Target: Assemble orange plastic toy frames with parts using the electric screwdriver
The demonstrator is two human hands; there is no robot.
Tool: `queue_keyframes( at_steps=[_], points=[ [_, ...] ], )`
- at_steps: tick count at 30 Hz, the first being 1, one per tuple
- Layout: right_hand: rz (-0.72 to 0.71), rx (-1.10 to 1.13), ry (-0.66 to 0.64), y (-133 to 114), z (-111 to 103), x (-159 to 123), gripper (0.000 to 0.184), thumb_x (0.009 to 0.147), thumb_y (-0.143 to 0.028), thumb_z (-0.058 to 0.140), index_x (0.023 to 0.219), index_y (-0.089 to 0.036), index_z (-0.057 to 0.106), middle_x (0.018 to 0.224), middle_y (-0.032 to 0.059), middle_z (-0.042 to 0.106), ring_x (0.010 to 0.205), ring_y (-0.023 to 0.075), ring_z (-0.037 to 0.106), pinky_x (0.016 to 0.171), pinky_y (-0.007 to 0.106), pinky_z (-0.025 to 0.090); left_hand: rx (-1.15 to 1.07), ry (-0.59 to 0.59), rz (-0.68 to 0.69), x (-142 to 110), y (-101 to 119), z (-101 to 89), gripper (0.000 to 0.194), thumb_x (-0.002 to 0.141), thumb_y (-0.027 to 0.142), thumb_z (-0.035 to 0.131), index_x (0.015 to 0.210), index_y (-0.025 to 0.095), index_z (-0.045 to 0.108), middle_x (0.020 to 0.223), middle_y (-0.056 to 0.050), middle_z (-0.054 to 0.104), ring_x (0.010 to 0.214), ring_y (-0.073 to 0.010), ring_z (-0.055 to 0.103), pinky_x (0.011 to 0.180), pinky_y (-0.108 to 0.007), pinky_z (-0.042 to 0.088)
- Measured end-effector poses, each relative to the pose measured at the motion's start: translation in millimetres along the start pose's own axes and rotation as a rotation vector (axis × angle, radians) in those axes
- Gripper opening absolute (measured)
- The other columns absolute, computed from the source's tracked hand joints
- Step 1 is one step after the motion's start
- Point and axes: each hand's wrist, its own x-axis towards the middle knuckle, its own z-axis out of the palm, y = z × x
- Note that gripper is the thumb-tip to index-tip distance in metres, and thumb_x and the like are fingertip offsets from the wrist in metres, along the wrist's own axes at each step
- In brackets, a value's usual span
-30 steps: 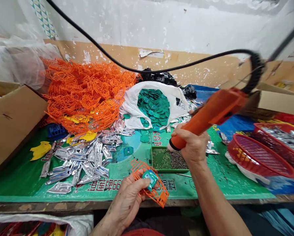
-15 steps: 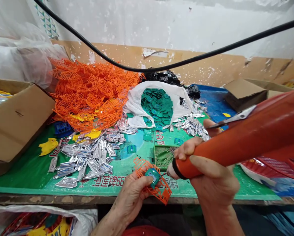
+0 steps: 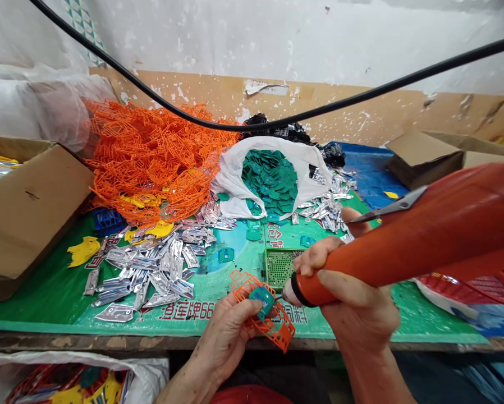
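My left hand [image 3: 230,325] pinches an orange plastic frame [image 3: 282,331] with a green plastic piece [image 3: 260,302] laid on it, the thumb pressing on the green piece. In my right hand [image 3: 353,297] is an orange-red electric screwdriver [image 3: 386,255], its lever along the top near the fingers. The screwdriver's tip reaches the right side of the green piece; whether a screw sits there I cannot make out. Just behind the tip lies a green perforated tray [image 3: 279,269] holding small screws.
Silver metal-looking pieces [image 3: 163,269] are heaped at left, below a pile of orange frames [image 3: 151,157]. A white bag [image 3: 230,168] of green pieces stands behind. Cardboard boxes [image 3: 33,207] flank both sides. A black cable [image 3: 252,124] hangs across; a red basket [image 3: 475,292] is at right.
The screwdriver in my right hand has moved slightly left, its body a little lower. My left hand keeps hold of the frame and green piece almost unmoved.
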Motion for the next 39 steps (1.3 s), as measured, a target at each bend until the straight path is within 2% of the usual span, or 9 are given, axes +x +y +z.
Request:
queue_keyframes(
  at_steps=[4, 8, 11, 15, 18, 26, 32, 36, 39],
  points=[
    [0.009, -0.033, 0.000, 1, 0, -1, 0.020, 0.059, -0.007, 0.066, 0.072, -0.023, 0.064, 0.064, -0.0037, 0.060, 0.055, 0.0127, 0.057, 0.055, 0.029, 0.049, 0.009, 0.009, -0.004, 0, 0, 0.3, 0.027, 0.063, 0.016, 0.078, 0.090, 0.016, 0.076, 0.082, -0.003, 0.072, 0.070, -0.0159, 0.064, 0.066, -0.030, 0.057],
    [0.013, -0.061, -0.010, 1, 0, -1, 0.014, 0.059, -0.008, 0.066, 0.063, -0.020, 0.061, 0.063, -0.0034, 0.059, 0.054, 0.0119, 0.057, 0.055, 0.029, 0.049, 0.019, 0.025, -0.007, -1, 1, 1.5, 0.027, 0.062, 0.016, 0.078, 0.088, 0.016, 0.076, 0.081, -0.003, 0.072, 0.070, -0.0165, 0.064, 0.066, -0.032, 0.057],
    [0.004, -0.072, -0.008, 2, 1, -1, 0.018, 0.059, -0.009, 0.066, 0.071, -0.022, 0.063, 0.062, -0.0041, 0.059, 0.053, 0.0120, 0.056, 0.055, 0.030, 0.050, 0.016, 0.037, -0.011, 0, 1, 1.0, 0.029, 0.060, 0.018, 0.079, 0.088, 0.015, 0.075, 0.081, -0.003, 0.071, 0.070, -0.0174, 0.064, 0.067, -0.033, 0.056],
    [0.014, -0.043, -0.005, 4, 2, -2, 0.049, 0.060, -0.010, 0.066, 0.105, -0.027, 0.060, 0.062, -0.0060, 0.060, 0.053, 0.0134, 0.056, 0.054, 0.031, 0.050, 0.022, 0.055, -0.014, 2, 0, -1.7, 0.033, 0.058, 0.019, 0.080, 0.091, 0.015, 0.075, 0.077, -0.003, 0.069, 0.067, -0.0160, 0.061, 0.066, -0.031, 0.054],
    [0.032, -0.007, -0.022, 6, 2, -2, 0.058, 0.060, -0.009, 0.067, 0.114, -0.028, 0.057, 0.063, -0.0064, 0.061, 0.053, 0.0128, 0.057, 0.055, 0.031, 0.051, 0.032, 0.068, -0.006, 3, 0, -2.8, 0.033, 0.058, 0.019, 0.080, 0.090, 0.015, 0.074, 0.076, -0.002, 0.069, 0.065, -0.0151, 0.060, 0.063, -0.029, 0.053],
    [0.075, 0.029, -0.077, 16, -4, -4, 0.063, 0.062, -0.008, 0.069, 0.119, -0.030, 0.053, 0.065, -0.0073, 0.062, 0.056, 0.0121, 0.056, 0.055, 0.029, 0.050, 0.051, 0.128, 0.001, 7, -1, -4.8, 0.029, 0.055, 0.018, 0.080, 0.082, 0.015, 0.073, 0.071, -0.001, 0.069, 0.063, -0.0156, 0.061, 0.063, -0.029, 0.053],
    [0.078, 0.071, -0.100, 18, -10, -6, 0.062, 0.065, -0.008, 0.069, 0.120, -0.031, 0.052, 0.067, -0.0071, 0.062, 0.057, 0.0116, 0.057, 0.058, 0.029, 0.051, 0.054, 0.087, -0.010, 4, 0, -1.4, 0.035, 0.056, 0.019, 0.081, 0.090, 0.015, 0.075, 0.080, -0.003, 0.073, 0.067, -0.0160, 0.063, 0.066, -0.030, 0.054],
    [0.062, 0.078, -0.086, 6, -4, -2, 0.055, 0.062, -0.008, 0.068, 0.111, -0.029, 0.058, 0.065, -0.0068, 0.061, 0.055, 0.0118, 0.056, 0.057, 0.030, 0.052, 0.075, 0.065, -0.015, 0, 4, -2.9, 0.033, 0.058, 0.021, 0.083, 0.090, 0.015, 0.075, 0.076, -0.003, 0.072, 0.066, -0.0160, 0.063, 0.067, -0.032, 0.056],
    [-0.009, 0.024, -0.010, -2, -3, 10, 0.040, 0.059, -0.007, 0.067, 0.095, -0.025, 0.064, 0.063, -0.0062, 0.061, 0.053, 0.0123, 0.057, 0.058, 0.031, 0.053, 0.089, 0.055, -0.010, -2, 8, -7.5, 0.032, 0.060, 0.024, 0.085, 0.090, 0.014, 0.075, 0.079, -0.005, 0.073, 0.069, -0.0174, 0.065, 0.070, -0.034, 0.057]
  ],
)
